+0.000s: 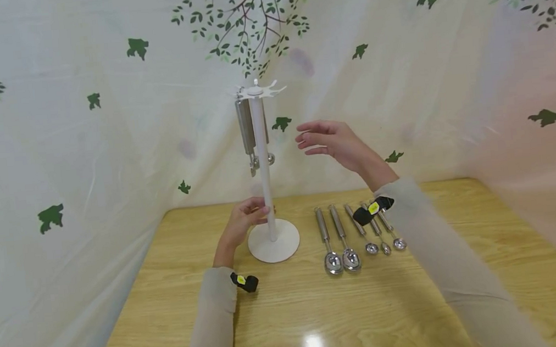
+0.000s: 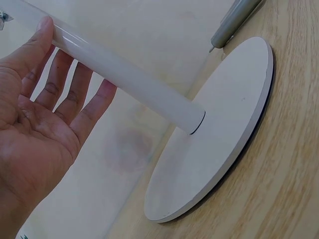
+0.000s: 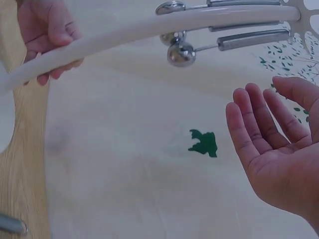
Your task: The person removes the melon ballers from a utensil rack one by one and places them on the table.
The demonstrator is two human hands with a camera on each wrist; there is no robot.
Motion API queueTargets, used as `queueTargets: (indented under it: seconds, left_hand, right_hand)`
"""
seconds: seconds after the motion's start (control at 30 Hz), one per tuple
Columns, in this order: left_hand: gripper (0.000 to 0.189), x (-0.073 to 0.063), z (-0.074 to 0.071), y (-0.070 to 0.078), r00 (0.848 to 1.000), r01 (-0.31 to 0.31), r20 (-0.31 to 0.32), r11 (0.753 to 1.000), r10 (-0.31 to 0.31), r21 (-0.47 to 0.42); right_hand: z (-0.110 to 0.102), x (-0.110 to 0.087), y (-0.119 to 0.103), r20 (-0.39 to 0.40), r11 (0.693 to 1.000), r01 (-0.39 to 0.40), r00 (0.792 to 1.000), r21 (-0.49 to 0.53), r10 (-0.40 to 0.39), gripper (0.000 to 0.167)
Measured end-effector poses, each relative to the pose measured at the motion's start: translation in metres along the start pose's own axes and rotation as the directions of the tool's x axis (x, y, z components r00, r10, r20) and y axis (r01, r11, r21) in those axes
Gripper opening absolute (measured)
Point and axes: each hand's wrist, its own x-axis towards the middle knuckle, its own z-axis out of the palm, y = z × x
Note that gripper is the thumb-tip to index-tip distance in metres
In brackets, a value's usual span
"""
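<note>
A white utensil stand [image 1: 264, 174] with a round base and a hooked top stands upright on the table. Low on its pole, my left hand [image 1: 239, 221] holds it; in the left wrist view the thumb [image 2: 46, 31] lies on the near side, the fingers behind. Several metal scoops [image 3: 181, 53] with steel handles hang from the hooks, partly hidden by the pole in the head view. My right hand [image 1: 335, 141] is raised to the right of the stand, holding nothing, its fingers extended and slightly bent, apart from the hanging scoops.
Two larger scoops [image 1: 332, 262] and three small ones [image 1: 371, 248] lie in a row on the wooden table [image 1: 271, 317], right of the base, handles pointing away. The right forearm passes over the row's end. A leaf-patterned curtain [image 1: 179, 121] hangs behind.
</note>
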Motion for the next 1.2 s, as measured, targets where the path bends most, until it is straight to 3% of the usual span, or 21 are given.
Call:
queueTargets:
  seconds: [0.2,0.43,0.6,0.83,1.2]
  left_hand:
    - [0.015,0.0,0.001,0.002,1.0,0.006,0.0,1.0,-0.006,-0.001]
    - [0.018,-0.001,-0.001,0.001,1.0,-0.006,0.002,1.0,0.006,-0.002]
    - [0.017,-0.002,0.0,0.002,1.0,-0.012,0.012,1.0,0.012,-0.001]
    - [0.032,-0.003,0.003,0.003,0.999,-0.029,0.023,0.999,0.029,0.018]
    - [0.031,-0.006,0.003,0.004,1.0,-0.023,0.018,0.999,0.023,0.033]
  right_hand:
    - [0.022,0.018,-0.004,0.028,0.99,0.026,0.999,0.14,-0.03,0.036]
    - [0.038,0.034,-0.006,0.05,0.979,0.026,0.998,0.203,-0.036,0.04]
    - [0.045,0.039,-0.007,0.058,0.977,0.019,0.998,0.214,-0.033,0.038]
    - [0.05,0.044,-0.008,0.092,0.981,0.018,0.995,0.195,-0.037,0.04]
    - [0.061,0.049,-0.012,0.086,0.988,-0.002,0.996,0.153,-0.012,0.043]
